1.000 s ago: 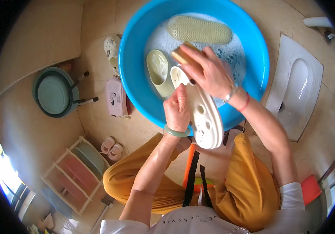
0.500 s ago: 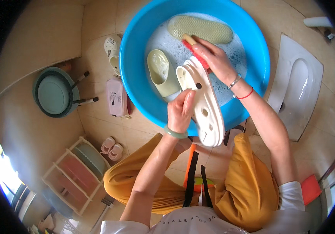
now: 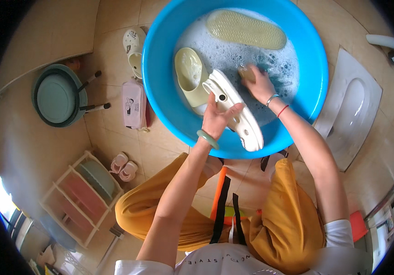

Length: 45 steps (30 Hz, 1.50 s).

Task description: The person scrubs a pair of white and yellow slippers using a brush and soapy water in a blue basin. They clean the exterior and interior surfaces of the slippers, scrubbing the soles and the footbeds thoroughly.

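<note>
White clog: round holes, one dark round spot, thick grooved sole edge; left hand grasps its side. Right hand grips tan brush at suds.

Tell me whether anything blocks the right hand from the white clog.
No visible obstacle: only sudsy water lies between the right hand, with its partly hidden brush, and the white clog. The left hand holds the clog farther left, outside that gap.
</note>
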Available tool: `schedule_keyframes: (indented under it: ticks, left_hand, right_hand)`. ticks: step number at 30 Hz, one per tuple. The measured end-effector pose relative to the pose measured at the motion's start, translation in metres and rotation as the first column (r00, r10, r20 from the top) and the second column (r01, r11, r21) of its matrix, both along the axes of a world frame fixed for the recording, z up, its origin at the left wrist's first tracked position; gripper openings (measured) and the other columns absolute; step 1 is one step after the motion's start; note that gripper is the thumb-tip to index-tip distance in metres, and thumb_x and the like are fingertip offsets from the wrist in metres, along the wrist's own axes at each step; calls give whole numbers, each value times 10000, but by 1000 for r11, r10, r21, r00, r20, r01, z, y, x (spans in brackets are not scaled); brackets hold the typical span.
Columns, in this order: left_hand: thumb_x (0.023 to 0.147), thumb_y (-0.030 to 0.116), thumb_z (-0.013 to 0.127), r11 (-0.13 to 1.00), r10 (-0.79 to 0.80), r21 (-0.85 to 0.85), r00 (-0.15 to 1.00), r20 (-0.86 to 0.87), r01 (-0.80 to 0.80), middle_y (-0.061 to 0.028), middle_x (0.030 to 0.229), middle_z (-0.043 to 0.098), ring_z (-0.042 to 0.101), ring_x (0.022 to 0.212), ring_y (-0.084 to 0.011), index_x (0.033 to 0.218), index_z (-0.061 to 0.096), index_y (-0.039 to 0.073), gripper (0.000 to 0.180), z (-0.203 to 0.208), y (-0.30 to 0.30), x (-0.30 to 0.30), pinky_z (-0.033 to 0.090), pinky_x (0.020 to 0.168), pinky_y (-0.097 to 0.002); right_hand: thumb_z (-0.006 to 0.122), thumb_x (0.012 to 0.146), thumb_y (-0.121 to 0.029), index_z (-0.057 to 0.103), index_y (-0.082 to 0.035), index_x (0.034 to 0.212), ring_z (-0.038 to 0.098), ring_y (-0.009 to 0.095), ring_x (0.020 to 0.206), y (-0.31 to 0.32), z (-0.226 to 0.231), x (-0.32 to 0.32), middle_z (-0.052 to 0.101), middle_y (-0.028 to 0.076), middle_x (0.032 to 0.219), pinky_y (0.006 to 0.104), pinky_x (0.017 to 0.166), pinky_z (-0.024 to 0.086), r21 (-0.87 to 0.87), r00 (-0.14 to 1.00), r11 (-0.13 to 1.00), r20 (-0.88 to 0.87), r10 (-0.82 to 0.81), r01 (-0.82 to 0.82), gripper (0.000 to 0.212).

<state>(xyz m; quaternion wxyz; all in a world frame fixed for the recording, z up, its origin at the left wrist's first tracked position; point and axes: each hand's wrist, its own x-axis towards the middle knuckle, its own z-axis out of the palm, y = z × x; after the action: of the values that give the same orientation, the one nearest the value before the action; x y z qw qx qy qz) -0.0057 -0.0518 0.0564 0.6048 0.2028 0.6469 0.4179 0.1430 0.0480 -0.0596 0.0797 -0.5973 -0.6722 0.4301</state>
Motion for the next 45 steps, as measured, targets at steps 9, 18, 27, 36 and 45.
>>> schedule_keyframes:
  ticks: [9,18,27,36,45]
  left_hand:
    - [785,-30,748,974,-106,187,988,-108,125,-53,1245,602,587,1099,-147,1391,430,1,685,0,10,1,506,946,-310]
    - [803,-17,727,969,-166,160,978,-129,186,-72,1296,580,565,1170,-167,1404,431,19,671,5,3,-5,474,986,-315]
    - [769,-14,705,943,-44,296,938,-343,152,-154,1133,683,670,1040,-270,1371,476,63,649,14,24,-36,534,876,-351]
    - [728,183,785,642,-474,-126,263,-841,756,-199,803,671,648,757,-381,1327,563,150,640,45,28,5,513,747,-431]
    - [928,237,662,985,-115,131,993,15,112,-75,1073,652,641,942,-213,1234,603,32,373,31,31,26,518,861,-369]
  right_hand:
    - [679,871,-351,562,-244,1331,643,371,800,-14,137,-10,531,140,983,452,632,547,275,959,941,-147,244,-198,486]
    - [662,875,-345,518,-232,1379,641,379,789,-16,160,-13,510,154,1051,452,644,549,258,954,938,-127,271,-232,536]
    - [672,866,-363,542,-264,1365,621,290,707,-17,156,-27,487,99,962,393,550,544,410,928,884,-190,321,-222,525]
    - [693,881,-375,606,-151,1302,668,206,883,58,121,-21,645,125,1096,329,726,538,57,885,996,-464,-36,70,485]
    - [540,1001,-248,476,-34,1407,614,157,1062,47,93,11,601,77,1273,293,891,521,-412,554,906,-733,-394,98,463]
